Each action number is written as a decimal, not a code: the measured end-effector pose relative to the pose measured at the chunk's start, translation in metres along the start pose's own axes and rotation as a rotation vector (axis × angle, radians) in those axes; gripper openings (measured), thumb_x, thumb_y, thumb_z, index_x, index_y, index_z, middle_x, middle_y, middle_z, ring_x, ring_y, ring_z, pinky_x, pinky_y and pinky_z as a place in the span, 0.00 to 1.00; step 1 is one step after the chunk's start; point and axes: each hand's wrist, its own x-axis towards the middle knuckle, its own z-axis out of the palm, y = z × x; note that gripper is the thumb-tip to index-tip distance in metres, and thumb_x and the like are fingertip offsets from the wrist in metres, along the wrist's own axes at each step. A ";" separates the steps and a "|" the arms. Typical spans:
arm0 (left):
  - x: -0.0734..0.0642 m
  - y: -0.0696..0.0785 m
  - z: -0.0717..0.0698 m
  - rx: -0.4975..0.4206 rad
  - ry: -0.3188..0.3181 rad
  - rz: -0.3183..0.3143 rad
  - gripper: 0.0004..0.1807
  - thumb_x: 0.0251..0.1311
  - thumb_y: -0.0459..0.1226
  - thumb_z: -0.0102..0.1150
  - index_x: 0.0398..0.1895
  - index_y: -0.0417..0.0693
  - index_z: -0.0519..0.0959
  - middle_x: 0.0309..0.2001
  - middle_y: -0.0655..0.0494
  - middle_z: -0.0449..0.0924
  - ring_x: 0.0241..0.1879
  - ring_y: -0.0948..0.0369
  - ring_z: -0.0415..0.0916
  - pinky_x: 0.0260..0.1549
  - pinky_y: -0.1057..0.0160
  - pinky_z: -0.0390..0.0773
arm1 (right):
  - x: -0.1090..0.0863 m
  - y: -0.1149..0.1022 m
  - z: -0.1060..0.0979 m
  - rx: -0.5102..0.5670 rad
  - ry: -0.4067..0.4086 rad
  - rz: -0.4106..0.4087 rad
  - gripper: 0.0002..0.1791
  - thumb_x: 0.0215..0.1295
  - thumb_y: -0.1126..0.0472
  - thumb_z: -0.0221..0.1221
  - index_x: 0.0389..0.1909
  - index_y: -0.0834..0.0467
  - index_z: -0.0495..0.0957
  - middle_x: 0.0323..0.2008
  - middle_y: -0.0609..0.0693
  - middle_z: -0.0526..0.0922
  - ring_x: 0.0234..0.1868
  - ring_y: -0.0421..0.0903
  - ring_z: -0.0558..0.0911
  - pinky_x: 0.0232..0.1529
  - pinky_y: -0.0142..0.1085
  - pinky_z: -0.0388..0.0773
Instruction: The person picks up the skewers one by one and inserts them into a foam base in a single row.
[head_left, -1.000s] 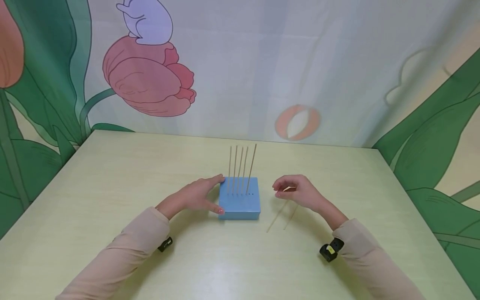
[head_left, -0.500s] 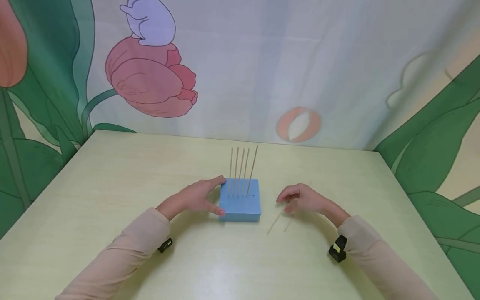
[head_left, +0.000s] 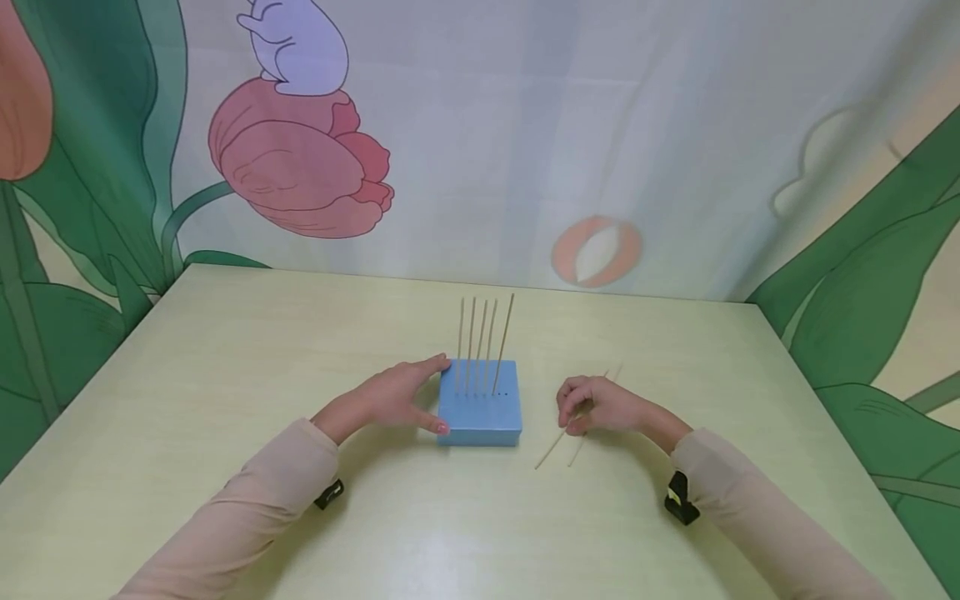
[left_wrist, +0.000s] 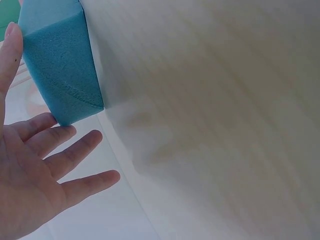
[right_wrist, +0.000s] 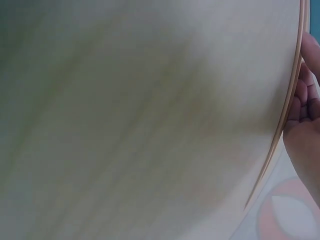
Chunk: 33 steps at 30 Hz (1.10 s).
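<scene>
A blue block (head_left: pixel 480 417) stands on the table with several thin wooden sticks (head_left: pixel 470 346) upright in a row of holes. My left hand (head_left: pixel 386 396) touches its left side, thumb at the near corner and index finger at the far one. In the left wrist view the other fingers (left_wrist: pixel 82 185) are spread fairly straight, beside the block (left_wrist: pixel 65 70). To the right, my right hand (head_left: pixel 603 404) is low over two loose sticks and pinches the left stick (head_left: pixel 549 451) between thumb and fingers. The other stick (head_left: pixel 576 452) passes partly hidden under the hand.
Two holes (head_left: pixel 502 393) show in the block's top, right of the standing sticks. The pale table (head_left: pixel 300 325) ends at a patterned curtain (head_left: pixel 465 167) behind. A black wrist device (head_left: pixel 681 498) hangs at my right cuff, another (head_left: pixel 328 494) at the left.
My right hand has come down and a little to the right, its thumb and fingers closing on the loose stick. The left hand stays at the block.
</scene>
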 end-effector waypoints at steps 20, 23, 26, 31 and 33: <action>0.001 0.002 -0.004 -0.017 -0.003 0.000 0.54 0.41 0.54 0.68 0.68 0.40 0.53 0.68 0.43 0.52 0.64 0.48 0.55 0.60 0.51 0.59 | 0.005 -0.008 -0.004 -0.148 -0.121 -0.049 0.05 0.54 0.69 0.62 0.25 0.56 0.80 0.34 0.47 0.65 0.42 0.47 0.60 0.43 0.37 0.64; 0.001 0.001 -0.002 -0.029 -0.008 0.004 0.54 0.41 0.54 0.68 0.68 0.40 0.53 0.68 0.43 0.51 0.65 0.48 0.54 0.60 0.51 0.58 | 0.004 -0.006 -0.004 -0.163 -0.105 -0.056 0.04 0.52 0.68 0.64 0.24 0.56 0.80 0.34 0.47 0.66 0.41 0.47 0.60 0.43 0.38 0.62; 0.001 0.001 -0.001 -0.035 -0.010 0.008 0.54 0.41 0.54 0.68 0.68 0.39 0.53 0.68 0.43 0.51 0.65 0.47 0.54 0.60 0.51 0.58 | 0.003 -0.005 -0.004 -0.156 -0.084 -0.041 0.03 0.50 0.66 0.66 0.22 0.56 0.81 0.33 0.47 0.67 0.41 0.47 0.59 0.42 0.39 0.60; -0.002 0.004 -0.001 -0.025 -0.004 0.009 0.54 0.41 0.54 0.68 0.67 0.39 0.54 0.68 0.42 0.52 0.64 0.47 0.55 0.60 0.50 0.59 | 0.007 -0.001 -0.006 -0.131 -0.084 -0.033 0.04 0.48 0.64 0.67 0.20 0.55 0.82 0.32 0.46 0.67 0.41 0.47 0.60 0.42 0.40 0.58; -0.002 0.004 -0.001 -0.022 -0.002 0.011 0.53 0.41 0.54 0.68 0.67 0.38 0.54 0.67 0.42 0.53 0.64 0.47 0.55 0.60 0.50 0.59 | 0.008 0.001 -0.007 -0.123 -0.088 -0.036 0.04 0.47 0.64 0.68 0.19 0.55 0.83 0.31 0.46 0.67 0.41 0.48 0.61 0.42 0.40 0.58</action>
